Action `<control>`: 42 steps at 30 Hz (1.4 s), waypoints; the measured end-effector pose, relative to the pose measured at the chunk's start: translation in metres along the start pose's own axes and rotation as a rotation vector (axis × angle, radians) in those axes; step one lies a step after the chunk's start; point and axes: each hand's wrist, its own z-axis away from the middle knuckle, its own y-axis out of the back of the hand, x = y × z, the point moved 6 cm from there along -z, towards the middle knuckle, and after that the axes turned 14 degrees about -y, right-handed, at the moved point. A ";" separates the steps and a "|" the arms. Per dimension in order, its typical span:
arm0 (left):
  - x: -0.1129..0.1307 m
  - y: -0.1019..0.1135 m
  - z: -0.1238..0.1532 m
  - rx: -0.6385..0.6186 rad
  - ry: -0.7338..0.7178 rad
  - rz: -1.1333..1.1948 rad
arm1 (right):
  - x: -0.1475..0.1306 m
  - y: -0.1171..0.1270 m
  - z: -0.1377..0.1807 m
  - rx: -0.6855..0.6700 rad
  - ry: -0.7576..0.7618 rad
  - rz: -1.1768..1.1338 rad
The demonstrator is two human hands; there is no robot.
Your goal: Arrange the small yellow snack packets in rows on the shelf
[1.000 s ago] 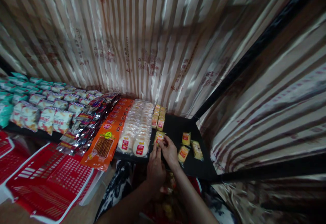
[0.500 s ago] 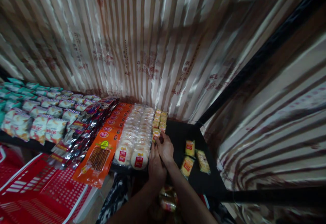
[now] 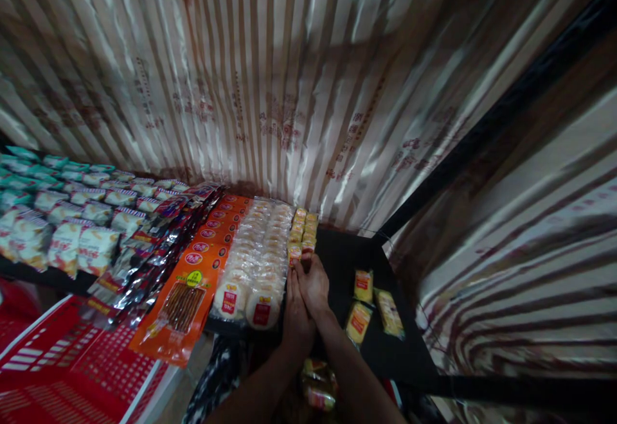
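Shifted farther: small yellow plastic-wrapped packet [image 3: 294,252], now at near end of left yellow packet row [image 3: 296,232], right of round white crackers [image 3: 263,307]. Left hand [image 3: 295,311] and right hand [image 3: 315,287] adjoin it; grasp cannot be determined.

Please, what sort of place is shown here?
Probably a shop, or its stockroom: orange snack packets and clear-wrapped round crackers are lined up in rows on a black shelf, with a red plastic basket in front.
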 end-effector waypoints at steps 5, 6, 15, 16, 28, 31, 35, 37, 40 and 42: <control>-0.001 0.000 -0.002 0.012 -0.012 0.010 | 0.005 -0.004 -0.002 -0.011 0.047 -0.022; -0.001 0.000 -0.002 0.007 -0.010 0.004 | 0.005 -0.004 -0.002 -0.011 0.058 -0.027; -0.010 -0.001 -0.007 0.016 0.010 -0.060 | 0.023 0.005 0.003 0.102 0.099 -0.010; -0.011 -0.001 -0.007 0.017 0.012 -0.064 | 0.026 0.004 0.002 0.097 0.102 -0.017; -0.006 0.003 -0.007 -0.015 -0.005 -0.074 | 0.028 0.009 0.013 0.077 0.173 -0.132; 0.005 0.010 0.004 -0.001 -0.055 -0.093 | 0.032 0.022 0.030 0.113 0.145 -0.166; 0.023 0.019 0.043 -0.096 -0.110 -0.100 | 0.044 0.043 0.076 0.081 0.087 -0.228; 0.031 0.021 0.073 -0.188 -0.138 -0.073 | 0.048 0.051 0.107 0.043 0.102 -0.214; 0.033 0.025 0.119 -0.261 -0.150 -0.008 | 0.061 0.050 0.153 -0.061 0.084 -0.131; 0.021 0.025 0.144 -0.298 -0.049 -0.005 | 0.078 0.039 0.175 -0.132 0.040 -0.109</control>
